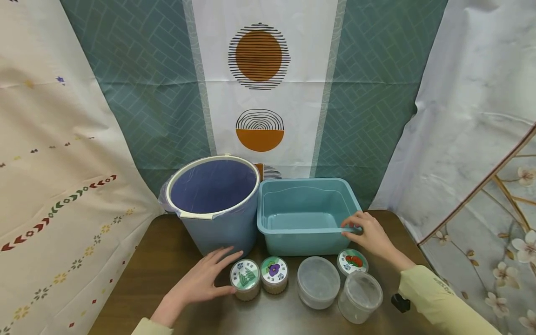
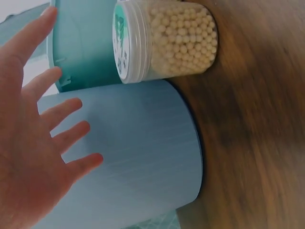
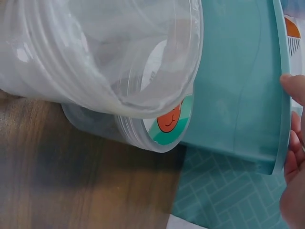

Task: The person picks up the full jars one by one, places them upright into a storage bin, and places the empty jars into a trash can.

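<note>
Head view: the right hand [image 1: 370, 235] pinches the teal tub [image 1: 302, 244] at its near-right rim, probably because that edge is thin. The left hand [image 1: 205, 279], empty, is spread wide beside the leaf-labelled jar [image 1: 245, 280], its lid upward, keeping the picture readable. Farther, the blue bucket [image 1: 228, 235] stands left.

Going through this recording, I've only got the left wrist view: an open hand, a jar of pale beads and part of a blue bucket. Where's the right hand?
Observer: The right hand is at the front rim of the teal basin, thumb and fingers on either side of it.
Reviewer: What runs around the top of the blue bucket?
Observer: A cream ring.
Reviewer: Any other jar with a picture on its lid?
Observer: Yes, the purple-flower jar stands just right of the leaf-lidded jar.
</note>
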Demonstrator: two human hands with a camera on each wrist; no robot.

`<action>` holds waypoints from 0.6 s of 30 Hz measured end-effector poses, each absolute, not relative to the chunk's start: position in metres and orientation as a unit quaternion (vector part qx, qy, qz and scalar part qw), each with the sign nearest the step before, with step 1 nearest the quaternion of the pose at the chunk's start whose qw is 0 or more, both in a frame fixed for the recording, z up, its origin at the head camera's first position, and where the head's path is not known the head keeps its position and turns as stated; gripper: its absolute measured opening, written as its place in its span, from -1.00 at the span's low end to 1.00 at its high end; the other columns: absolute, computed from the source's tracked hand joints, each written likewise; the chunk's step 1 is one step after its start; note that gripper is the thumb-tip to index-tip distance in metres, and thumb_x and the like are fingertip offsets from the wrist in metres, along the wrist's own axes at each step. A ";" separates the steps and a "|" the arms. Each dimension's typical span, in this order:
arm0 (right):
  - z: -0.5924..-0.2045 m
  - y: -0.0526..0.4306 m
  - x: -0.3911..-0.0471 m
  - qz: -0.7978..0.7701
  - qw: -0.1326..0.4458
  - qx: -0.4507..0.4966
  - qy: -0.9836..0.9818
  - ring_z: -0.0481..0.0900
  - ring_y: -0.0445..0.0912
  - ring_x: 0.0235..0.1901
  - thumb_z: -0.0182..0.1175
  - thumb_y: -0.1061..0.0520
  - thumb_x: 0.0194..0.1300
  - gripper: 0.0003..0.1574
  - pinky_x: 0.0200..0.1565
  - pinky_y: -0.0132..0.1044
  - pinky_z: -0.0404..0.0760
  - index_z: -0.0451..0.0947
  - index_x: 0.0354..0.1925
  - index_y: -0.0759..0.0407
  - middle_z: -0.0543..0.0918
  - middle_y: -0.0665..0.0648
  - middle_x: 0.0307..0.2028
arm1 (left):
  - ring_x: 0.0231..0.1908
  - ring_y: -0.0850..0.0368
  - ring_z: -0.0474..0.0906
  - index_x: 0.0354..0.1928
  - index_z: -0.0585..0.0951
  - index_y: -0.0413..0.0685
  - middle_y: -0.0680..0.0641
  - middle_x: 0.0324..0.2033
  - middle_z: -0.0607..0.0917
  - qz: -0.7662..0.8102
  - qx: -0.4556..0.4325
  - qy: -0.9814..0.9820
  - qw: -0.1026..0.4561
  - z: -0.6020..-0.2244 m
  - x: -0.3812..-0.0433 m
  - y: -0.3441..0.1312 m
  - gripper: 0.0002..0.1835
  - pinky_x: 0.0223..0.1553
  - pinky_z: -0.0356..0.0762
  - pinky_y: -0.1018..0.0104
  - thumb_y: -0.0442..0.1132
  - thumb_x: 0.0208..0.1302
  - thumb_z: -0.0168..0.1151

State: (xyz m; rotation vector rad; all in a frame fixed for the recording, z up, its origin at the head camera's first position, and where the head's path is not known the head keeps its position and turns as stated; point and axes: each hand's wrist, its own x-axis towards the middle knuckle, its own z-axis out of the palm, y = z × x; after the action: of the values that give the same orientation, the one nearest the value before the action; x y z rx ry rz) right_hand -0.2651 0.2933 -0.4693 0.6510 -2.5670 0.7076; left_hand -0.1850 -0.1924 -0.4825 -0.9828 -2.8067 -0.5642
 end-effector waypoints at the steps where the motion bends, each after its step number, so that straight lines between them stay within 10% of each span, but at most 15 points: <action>1: -0.470 0.293 -0.265 0.254 0.201 0.235 -0.916 0.35 -0.23 -0.32 0.49 0.11 0.08 -0.79 -0.26 -0.27 0.32 0.71 -0.26 -0.06 0.49 -0.15 -0.40 | 0.33 -0.29 0.38 0.46 0.32 0.23 -0.20 0.39 0.40 -0.189 -0.324 -0.926 0.052 -0.483 -0.186 -0.191 -0.11 0.16 0.42 -0.29 0.21 0.09 0.41; 18: -0.471 0.291 -0.269 0.283 0.203 0.265 -0.899 0.35 -0.20 -0.32 0.46 0.17 0.10 -0.66 -0.24 -0.29 0.24 0.74 -0.15 -0.20 0.56 -0.15 -0.32 | 0.34 -0.19 0.37 0.47 0.28 0.29 -0.13 0.39 0.39 -0.216 -0.309 -0.926 -0.022 -0.493 -0.197 -0.171 -0.10 0.12 0.49 -0.19 0.29 0.09 0.38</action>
State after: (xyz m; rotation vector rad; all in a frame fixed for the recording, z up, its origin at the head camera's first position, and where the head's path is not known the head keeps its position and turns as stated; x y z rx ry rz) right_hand -0.2686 0.2909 -0.4707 0.7391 -2.5110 0.7889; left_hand -0.1968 -0.1706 -0.4930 -0.9848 -2.9501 -0.6866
